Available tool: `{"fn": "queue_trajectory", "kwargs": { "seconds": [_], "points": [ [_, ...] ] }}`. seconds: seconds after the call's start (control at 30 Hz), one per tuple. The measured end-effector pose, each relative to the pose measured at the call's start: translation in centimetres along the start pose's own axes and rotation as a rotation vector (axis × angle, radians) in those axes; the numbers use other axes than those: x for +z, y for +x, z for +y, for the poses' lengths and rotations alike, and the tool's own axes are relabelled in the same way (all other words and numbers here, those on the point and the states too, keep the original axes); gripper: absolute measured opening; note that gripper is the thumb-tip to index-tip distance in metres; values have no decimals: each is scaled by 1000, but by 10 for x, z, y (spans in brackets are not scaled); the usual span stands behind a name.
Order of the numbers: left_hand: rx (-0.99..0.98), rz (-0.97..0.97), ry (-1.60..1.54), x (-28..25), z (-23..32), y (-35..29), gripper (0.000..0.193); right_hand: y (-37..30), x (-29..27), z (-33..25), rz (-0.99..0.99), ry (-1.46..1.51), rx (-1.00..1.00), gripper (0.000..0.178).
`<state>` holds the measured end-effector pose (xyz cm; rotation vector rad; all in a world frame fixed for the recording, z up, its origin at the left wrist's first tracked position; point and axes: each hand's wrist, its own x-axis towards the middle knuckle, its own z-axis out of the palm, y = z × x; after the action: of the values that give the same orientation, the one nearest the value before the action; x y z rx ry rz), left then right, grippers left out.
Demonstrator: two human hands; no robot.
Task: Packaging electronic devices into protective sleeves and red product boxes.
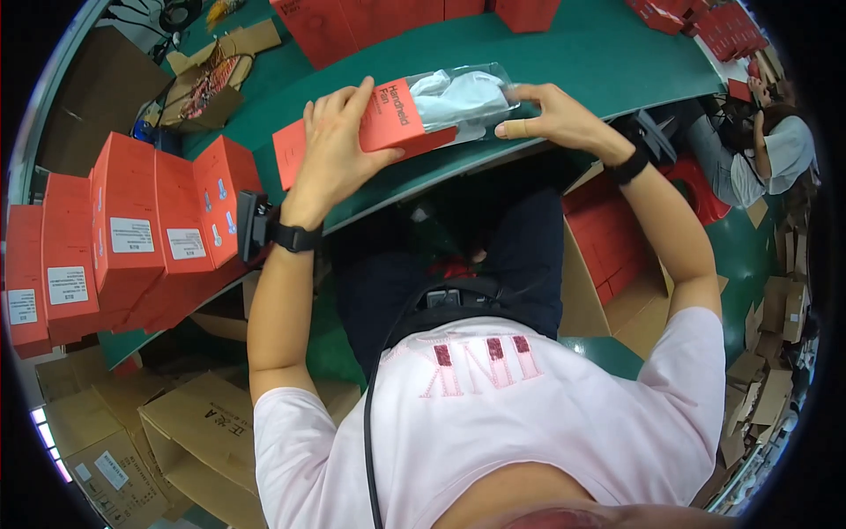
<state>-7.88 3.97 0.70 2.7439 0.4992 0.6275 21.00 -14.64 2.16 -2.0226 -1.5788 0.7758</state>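
Note:
A long red carton (393,115) lies at a slant over the green table near its front edge. My left hand (333,141) is wrapped around the carton, its thumb toward me and its fingers over the far side. From the carton's right end sticks a clear plastic tray (489,78) holding a pale blue-white item (458,95), whose exact kind I cannot make out. My right hand (555,117) grips the tray's outer end between fingers and thumb. A tan strip, like a plaster, wraps the right thumb. The tray's left part is hidden inside the carton.
Several red boxes (128,220) stand in a row at the table's left; more red boxes (352,26) line the far side. An opened brown carton (207,79) sits at the back left. Below right, a brown carton (586,273) holds red boxes. Another person (775,150) sits at far right.

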Motion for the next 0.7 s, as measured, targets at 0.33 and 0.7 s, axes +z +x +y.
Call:
{"fn": "queue_trajectory", "kwargs": {
  "seconds": [0.33,0.7],
  "points": [
    [-25,464,-824,28,53,36,116,-10,-60,-129,587,-623,-1061,68],
    [109,509,-1031,-5,59,64,108,18,-60,-107,142,315,-561,43]
  ]
}}
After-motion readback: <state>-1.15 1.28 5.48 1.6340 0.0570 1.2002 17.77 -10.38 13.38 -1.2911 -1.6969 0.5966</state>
